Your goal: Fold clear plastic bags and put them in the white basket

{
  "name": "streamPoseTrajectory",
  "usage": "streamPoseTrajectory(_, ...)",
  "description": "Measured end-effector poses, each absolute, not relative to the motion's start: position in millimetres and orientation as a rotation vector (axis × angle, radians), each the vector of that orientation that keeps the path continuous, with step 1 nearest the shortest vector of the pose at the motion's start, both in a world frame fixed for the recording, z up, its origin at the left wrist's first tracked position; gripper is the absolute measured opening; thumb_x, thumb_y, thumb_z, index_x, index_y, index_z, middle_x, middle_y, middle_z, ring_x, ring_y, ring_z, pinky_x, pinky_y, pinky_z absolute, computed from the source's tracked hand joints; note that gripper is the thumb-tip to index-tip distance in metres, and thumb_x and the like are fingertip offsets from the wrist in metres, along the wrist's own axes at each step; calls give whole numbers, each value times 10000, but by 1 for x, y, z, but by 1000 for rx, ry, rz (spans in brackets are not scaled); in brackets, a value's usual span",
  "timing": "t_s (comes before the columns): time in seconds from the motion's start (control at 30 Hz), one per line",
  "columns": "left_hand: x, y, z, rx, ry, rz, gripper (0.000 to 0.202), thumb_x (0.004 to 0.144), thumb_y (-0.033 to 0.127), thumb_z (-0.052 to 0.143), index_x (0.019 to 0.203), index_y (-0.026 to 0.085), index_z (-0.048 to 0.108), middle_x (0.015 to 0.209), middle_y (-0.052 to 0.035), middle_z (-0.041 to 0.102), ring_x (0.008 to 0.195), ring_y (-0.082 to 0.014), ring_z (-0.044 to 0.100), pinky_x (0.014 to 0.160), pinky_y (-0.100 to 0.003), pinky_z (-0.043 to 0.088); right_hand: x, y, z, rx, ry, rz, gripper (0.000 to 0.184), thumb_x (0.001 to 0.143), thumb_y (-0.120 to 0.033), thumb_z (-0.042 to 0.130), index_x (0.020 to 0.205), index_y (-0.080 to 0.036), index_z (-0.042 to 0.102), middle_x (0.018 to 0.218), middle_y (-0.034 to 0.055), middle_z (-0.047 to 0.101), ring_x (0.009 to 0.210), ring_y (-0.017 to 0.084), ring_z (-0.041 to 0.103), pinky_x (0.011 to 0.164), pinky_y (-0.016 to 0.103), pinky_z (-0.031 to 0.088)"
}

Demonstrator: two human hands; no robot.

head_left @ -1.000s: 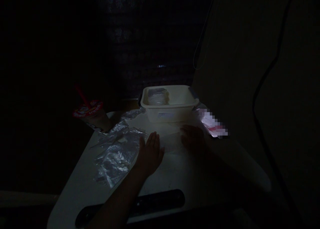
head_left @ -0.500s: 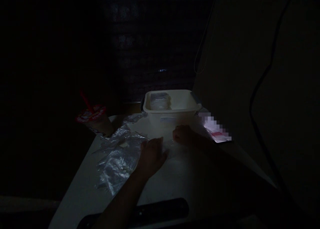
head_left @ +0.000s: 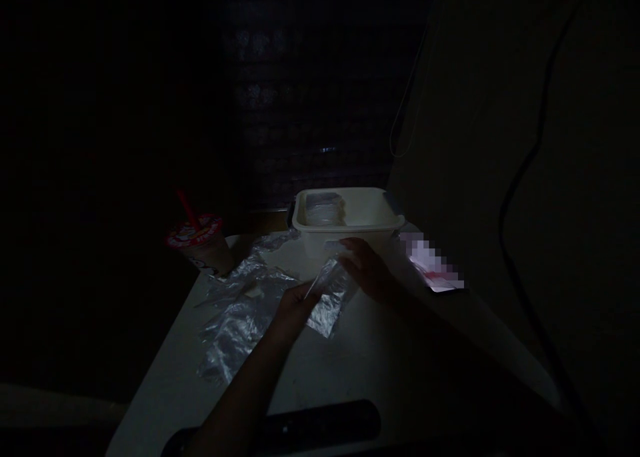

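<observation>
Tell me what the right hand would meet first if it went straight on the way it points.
Apart from the clear plastic beside it, the right hand would probably meet the front of the white tub; depth is unclear in this dim view.

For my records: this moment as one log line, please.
left hand holds clear plastic piece; right hand at its upper end; white tub beyond

Clear bag (head_left: 329,305): edge partly hidden by left fingers (head_left: 299,293)
Right fingers (head_left: 353,242): grip too dark to tell
Phone (head_left: 434,270): screen blurred into blocks
Black bar (head_left: 325,424): partly hidden behind left forearm (head_left: 245,380)
Cable (head_left: 539,134): cut off above
</observation>
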State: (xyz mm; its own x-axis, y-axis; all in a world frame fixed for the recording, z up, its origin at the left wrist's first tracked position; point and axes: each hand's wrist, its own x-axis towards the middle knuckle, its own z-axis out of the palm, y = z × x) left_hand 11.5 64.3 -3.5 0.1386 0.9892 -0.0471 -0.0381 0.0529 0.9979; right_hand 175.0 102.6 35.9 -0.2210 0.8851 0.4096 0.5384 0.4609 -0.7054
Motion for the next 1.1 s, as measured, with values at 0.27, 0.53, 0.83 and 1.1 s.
streamPoseTrajectory(0.27, 22, 65, -9, 1025, 1020, 1207, 292, 589, 308, 630, 821, 137, 585, 672, -13, 621, 625, -139, 561, 590, -248, 413, 170, 92, -8, -1245, -1306, 1701, 228, 684, -364, 459, 639, -148, 514, 506, -1, 534, 445, 105, 518, 430, 221, 402)
streamPoseTrajectory(0.53, 21, 67, -16, 968, 973, 1148, 245, 646, 363, 581, 694, 123, 600, 560, 6, 572, 524, -104, 508, 524, -216, 386, 173, 89, -4, -1270, -1450, 1549, 190, 594, -311, 536, 524, -143, 479, 354, -80, 370, 324, 36, 328, 337, 169, 216)
streamPoseTrajectory(0.83, 19, 65, -15, 983, 982, 1115, 288, 655, 400, 569, 743, 129, 607, 530, 20, 546, 488, -89, 477, 509, -202, 369, 175, 88, -10, -1185, -1339, 1614, 229, 575, -337, 549, 501, -151, 437, 377, -78, 353, 342, 37, 310, 351, 182, 190)
streamPoseTrajectory(1.1, 19, 63, -11, 973, 898, 1128, 267, 635, 335, 590, 790, 120, 616, 551, 1, 568, 474, -95, 481, 492, -204, 363, 175, 88, -12, -1219, -1285, 1602, 189, 584, -306, 516, 497, -157, 438, 371, -76, 356, 338, 46, 328, 356, 186, 192)
